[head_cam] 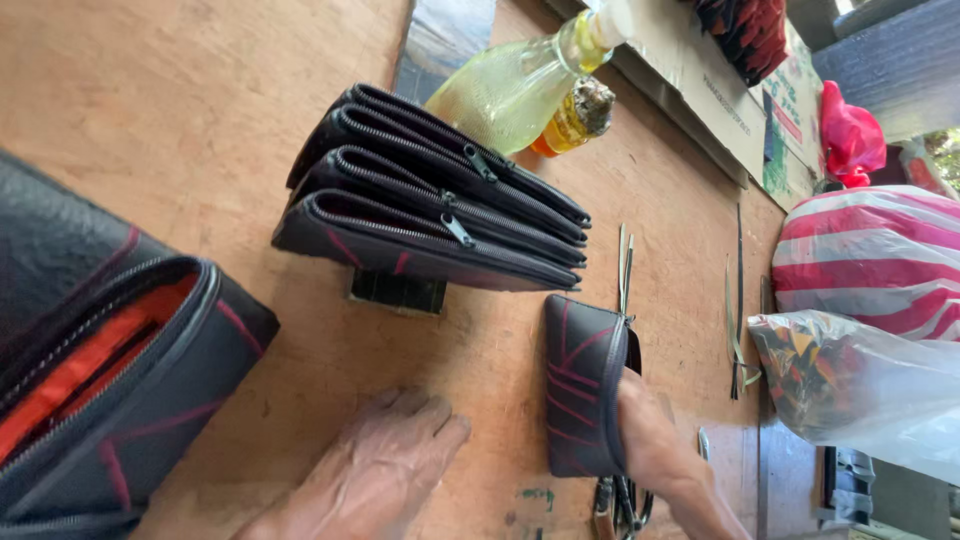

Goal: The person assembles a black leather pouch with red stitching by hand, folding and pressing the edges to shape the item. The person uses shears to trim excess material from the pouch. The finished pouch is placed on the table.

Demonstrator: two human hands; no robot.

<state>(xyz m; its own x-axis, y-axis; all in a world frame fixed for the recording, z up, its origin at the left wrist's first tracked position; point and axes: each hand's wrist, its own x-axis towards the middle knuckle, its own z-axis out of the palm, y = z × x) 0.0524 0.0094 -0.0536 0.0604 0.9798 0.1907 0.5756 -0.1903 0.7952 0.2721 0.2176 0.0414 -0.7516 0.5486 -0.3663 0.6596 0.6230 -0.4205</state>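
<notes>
Plywood table (pixel 200 120), right hand (pixel 655 440) inside black stitched pouch (pixel 582 395)

Fingers of the right hand (pixel 655 445) are hidden inside the small black red-stitched zip pouch (pixel 582 398); the large open black bag with orange lining (pixel 100 390) gets cut off at the left edge.

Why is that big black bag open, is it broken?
Nothing looks broken. The big black pouch at the near left just gapes unzipped, its orange lining showing. The stacked wallets lean in a slanted pile, and a hand holds one small wallet.
</notes>
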